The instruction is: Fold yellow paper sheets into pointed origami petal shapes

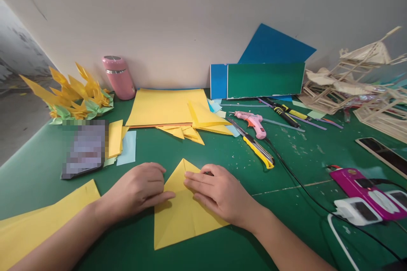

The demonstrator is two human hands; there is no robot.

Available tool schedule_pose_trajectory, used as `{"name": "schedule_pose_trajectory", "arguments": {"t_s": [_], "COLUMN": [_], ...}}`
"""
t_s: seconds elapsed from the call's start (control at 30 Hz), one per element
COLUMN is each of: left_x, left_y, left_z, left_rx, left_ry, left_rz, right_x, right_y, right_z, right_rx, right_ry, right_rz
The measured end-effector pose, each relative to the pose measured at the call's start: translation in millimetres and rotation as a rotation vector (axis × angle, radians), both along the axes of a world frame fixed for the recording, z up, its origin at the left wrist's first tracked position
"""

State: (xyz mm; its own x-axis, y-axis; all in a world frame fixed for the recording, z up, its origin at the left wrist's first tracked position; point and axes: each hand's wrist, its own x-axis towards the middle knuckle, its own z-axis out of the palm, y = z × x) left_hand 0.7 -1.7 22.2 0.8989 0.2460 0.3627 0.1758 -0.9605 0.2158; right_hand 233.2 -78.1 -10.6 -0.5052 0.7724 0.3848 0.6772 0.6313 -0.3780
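A sheet of yellow paper (181, 218) lies in front of me, creased and folded to a point at its far end. My left hand (140, 188) is at its left edge, fingers loosely curled and the thumb stretched out over the paper, apart from them. My right hand (219, 190) rests on the paper's right side, fingers extended and pressing flat near the centre crease below the tip. Part of the right edge is hidden under this hand. Another yellow sheet (41, 220) lies partly beneath my left forearm.
Behind are a yellow paper stack (162, 108), a pink flask (120, 78), folded paper flowers (76, 93) and a phone (85, 148). To the right lie a yellow utility knife (257, 150), a pink glue gun (251, 123), a magenta power strip (356, 182) and wooden stick models (330, 87).
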Motion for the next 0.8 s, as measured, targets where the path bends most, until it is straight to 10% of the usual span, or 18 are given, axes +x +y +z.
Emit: {"name": "schedule_pose_trajectory", "arguments": {"t_s": [0.27, 0.8], "left_x": [14, 13], "left_y": [-10, -6], "left_z": [-25.8, -28.9], "left_rx": [0.086, 0.083], "left_ry": [0.051, 0.139], "left_rz": [0.252, 0.241], "right_x": [-1, 2], "right_y": [0, 1], "right_z": [6.0, 2.2], "right_rx": [-0.022, -0.030], "right_ry": [-0.085, 0.006], "right_rz": [0.002, 0.013]}}
